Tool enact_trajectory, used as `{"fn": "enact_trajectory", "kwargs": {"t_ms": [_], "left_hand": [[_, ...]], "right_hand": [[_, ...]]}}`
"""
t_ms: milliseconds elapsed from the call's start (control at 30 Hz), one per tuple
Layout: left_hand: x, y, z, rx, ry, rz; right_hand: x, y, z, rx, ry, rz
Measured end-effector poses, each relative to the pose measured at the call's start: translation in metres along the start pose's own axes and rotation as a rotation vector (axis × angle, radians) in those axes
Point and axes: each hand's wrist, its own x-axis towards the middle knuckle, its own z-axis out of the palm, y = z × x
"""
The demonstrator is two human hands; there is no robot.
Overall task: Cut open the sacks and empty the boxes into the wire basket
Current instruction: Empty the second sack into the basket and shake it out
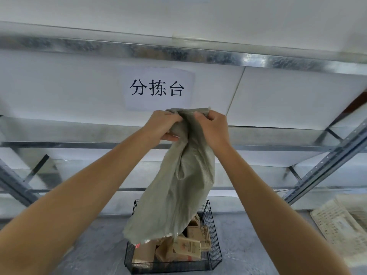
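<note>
Both hands, left point(162, 124) and right point(213, 128), grip the upended sack point(178, 185) over the basket point(215, 235); swinging it could spill boxes point(186, 249) outside.

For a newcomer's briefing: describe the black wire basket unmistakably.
Start at the white paper sign with black characters. Straight below it, on the grey surface, sits the black wire basket, under the grey-green woven sack. It alone holds brown cardboard boxes.

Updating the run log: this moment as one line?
step: emptying | left hand: grips sack | right hand: grips sack | sack: mouth down over wire basket | boxes: in wire basket
</note>
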Motion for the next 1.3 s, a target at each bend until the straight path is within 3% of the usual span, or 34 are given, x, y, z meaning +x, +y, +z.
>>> {"fn": "enact_trajectory", "kwargs": {"t_ms": [200, 367, 467, 567, 733, 800, 867, 1033, 1200, 1300], "left_hand": [[-0.006, 0.007, 0.012, -0.153, -0.007, 0.027], [-0.003, 0.010, 0.009, -0.202, 0.004, 0.042], [-0.008, 0.013, 0.009, -0.153, -0.048, 0.083], [-0.010, 0.013, -0.001, -0.104, -0.103, 0.145], [0.017, -0.008, -0.045, -0.076, 0.247, 0.086], [0.025, -0.021, -0.060, -0.129, 0.293, -0.009], [0.030, -0.032, -0.069, -0.200, 0.217, -0.074], [0.022, -0.043, -0.066, -0.141, -0.257, -0.150], [0.028, -0.039, -0.054, -0.252, -0.262, -0.110], [0.031, -0.032, -0.052, -0.297, -0.219, -0.125]], "right_hand": [[-0.012, -0.008, 0.001, 0.129, -0.160, -0.018], [-0.018, -0.009, -0.006, 0.113, -0.389, -0.092], [-0.014, -0.009, -0.006, 0.069, -0.279, -0.126], [-0.002, -0.007, -0.011, 0.163, -0.128, -0.007], [0.012, 0.000, -0.022, 0.353, -0.114, 0.217], [0.014, -0.001, -0.027, 0.445, -0.142, 0.258], [0.018, -0.004, -0.033, 0.520, -0.165, 0.304], [0.028, -0.008, -0.045, 0.624, -0.221, 0.363], [0.035, -0.001, -0.059, 0.657, -0.187, 0.379], [0.031, 0.005, -0.068, 0.565, -0.304, 0.380]]}}
